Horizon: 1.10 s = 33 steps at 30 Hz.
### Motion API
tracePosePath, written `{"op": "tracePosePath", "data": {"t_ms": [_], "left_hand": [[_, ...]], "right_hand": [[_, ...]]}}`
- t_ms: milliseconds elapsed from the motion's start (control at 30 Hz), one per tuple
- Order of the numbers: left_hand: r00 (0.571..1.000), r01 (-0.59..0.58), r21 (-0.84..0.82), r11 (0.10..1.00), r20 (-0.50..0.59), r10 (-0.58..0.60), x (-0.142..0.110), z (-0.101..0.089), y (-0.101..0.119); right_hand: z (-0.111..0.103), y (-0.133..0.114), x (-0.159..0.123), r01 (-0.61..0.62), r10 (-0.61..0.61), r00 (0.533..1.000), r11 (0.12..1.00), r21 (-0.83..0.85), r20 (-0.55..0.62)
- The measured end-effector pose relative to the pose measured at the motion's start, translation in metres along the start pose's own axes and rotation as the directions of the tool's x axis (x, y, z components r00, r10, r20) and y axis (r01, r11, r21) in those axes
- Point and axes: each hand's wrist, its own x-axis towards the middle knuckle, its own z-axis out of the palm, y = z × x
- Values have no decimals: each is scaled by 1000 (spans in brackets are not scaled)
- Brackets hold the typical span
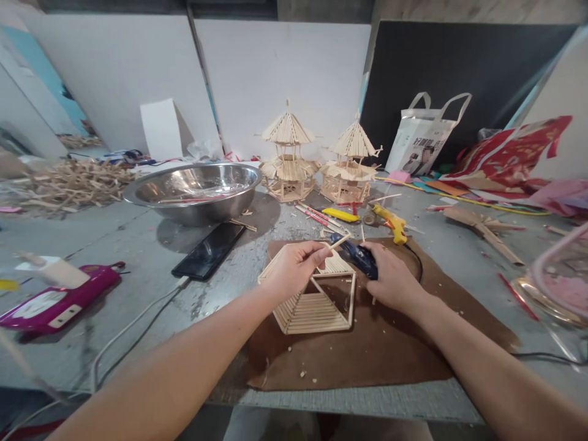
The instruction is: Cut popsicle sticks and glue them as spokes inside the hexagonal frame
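My left hand (298, 266) pinches a thin wooden stick (340, 240) between thumb and fingers, above a hexagonal frame (316, 313) of glued sticks. Some of the frame's triangular panels are filled with rows of sticks; others are gaps showing the cloth. My right hand (392, 275) is wrapped around a dark blue hand tool (361, 256), whose exact kind is hard to make out. The tool's front end is close to the stick; whether they touch, I cannot tell. Part of the frame is hidden behind my left hand. A brown cloth (331, 367) lies beneath.
Two stick-built pavilions (288, 159) (351, 165) stand at the back. A steel basin (206, 208), a phone (209, 251) and a purple power strip (68, 300) are to the left. Beyond the cloth lie a yellow cutter (340, 214) and a yellow glue gun (391, 224) with a black cord.
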Motion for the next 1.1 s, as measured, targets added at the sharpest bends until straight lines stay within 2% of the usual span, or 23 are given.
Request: {"op": "tracePosePath", "data": {"t_ms": [167,367,600,1100], "left_hand": [[997,7,33,999,80,-10,-1,2,2],[986,110,-148,983,141,-89,0,6,0],[977,181,-235,955,153,-147,0,8,10],[979,182,-225,957,131,-155,-1,8,15]], "right_hand": [[1,-7,-3,52,-52,998,999,-13,21],[1,-11,-4,56,-56,998,998,-42,7],[0,-12,-4,66,-65,998,994,-83,11],[-1,-15,-4,10,-7,999,997,-82,47]]}}
